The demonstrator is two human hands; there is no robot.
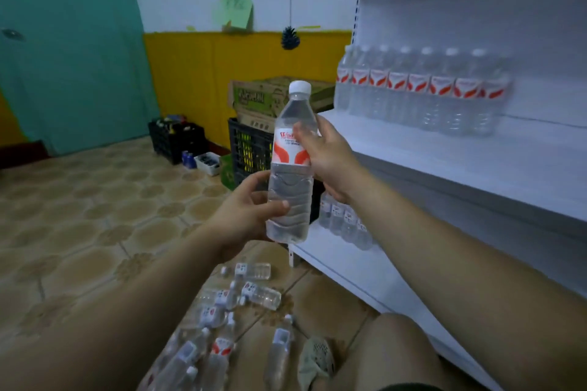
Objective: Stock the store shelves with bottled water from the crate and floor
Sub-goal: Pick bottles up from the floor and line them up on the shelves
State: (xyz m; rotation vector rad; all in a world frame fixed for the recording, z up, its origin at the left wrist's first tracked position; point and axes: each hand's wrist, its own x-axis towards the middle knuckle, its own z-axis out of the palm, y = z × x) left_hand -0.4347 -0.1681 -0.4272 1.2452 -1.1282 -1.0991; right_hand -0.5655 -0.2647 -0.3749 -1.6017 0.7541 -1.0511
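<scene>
I hold one clear water bottle upright in front of me; it has a white cap and a red-and-white label. My left hand grips its lower body and my right hand wraps the label from the right. On the white middle shelf to the right stands a row of several matching bottles. A few smaller bottles stand on the lower shelf. Several bottles lie scattered on the tiled floor below my arms.
A black crate under stacked cardboard boxes stands beyond the shelf end, with another black crate left of it by the yellow wall. A small white tray sits between them. My knee is near the shelf base.
</scene>
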